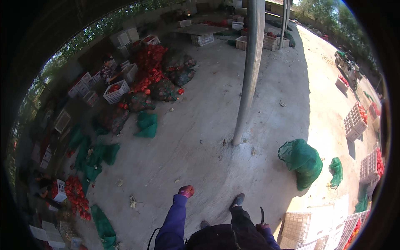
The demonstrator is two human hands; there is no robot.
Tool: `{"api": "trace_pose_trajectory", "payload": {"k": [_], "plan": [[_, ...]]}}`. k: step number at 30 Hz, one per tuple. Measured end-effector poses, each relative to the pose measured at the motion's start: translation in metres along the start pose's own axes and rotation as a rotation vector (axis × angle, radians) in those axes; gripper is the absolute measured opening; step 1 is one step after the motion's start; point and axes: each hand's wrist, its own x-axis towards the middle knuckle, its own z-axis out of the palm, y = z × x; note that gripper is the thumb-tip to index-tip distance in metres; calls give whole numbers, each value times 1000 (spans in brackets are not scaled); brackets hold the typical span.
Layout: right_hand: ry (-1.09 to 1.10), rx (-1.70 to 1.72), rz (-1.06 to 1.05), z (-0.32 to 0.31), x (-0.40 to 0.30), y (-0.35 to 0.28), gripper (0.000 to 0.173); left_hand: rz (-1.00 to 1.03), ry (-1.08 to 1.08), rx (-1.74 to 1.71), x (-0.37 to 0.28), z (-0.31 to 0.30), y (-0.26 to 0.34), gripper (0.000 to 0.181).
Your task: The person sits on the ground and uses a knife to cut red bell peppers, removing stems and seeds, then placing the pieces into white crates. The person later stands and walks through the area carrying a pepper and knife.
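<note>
My left hand (186, 191), in a reddish, stained glove, hangs ahead of me over the concrete floor (187, 150). Its fingers are curled into a fist, and nothing shows in it. Low at my right side, my right hand (262, 227) grips a knife (262, 215) with a dark curved blade that points forward; the handle is hidden in the fist. To the right of my stepping foot, a green mesh sack (302, 164) stands slumped on the floor. A smaller green mesh bag (336, 172) lies beyond it.
A metal post (247, 84) rises ahead. White plastic crates (295, 226) are stacked close on my right. Left lie a heap of red peppers (150, 62), full mesh sacks (164, 90) and green netting (93, 156). Two people (107, 70) work among crates there.
</note>
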Motion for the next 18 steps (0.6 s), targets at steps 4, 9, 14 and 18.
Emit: {"api": "trace_pose_trajectory", "payload": {"k": [4, 9, 14, 18], "plan": [[114, -568, -247, 48, 40, -85, 12, -131, -294, 82, 4, 34, 30, 25], [76, -566, -355, 79, 94, -210, 12, -46, -706, 256, 5, 83, 62, 34], [56, -517, -442, 112, 129, -308, 15, -38, -535, 215, 94, 71, 103, 35], [-27, -436, -448, 131, 155, -358, 15, -53, -362, 186, 186, 45, 168, 32]]}}
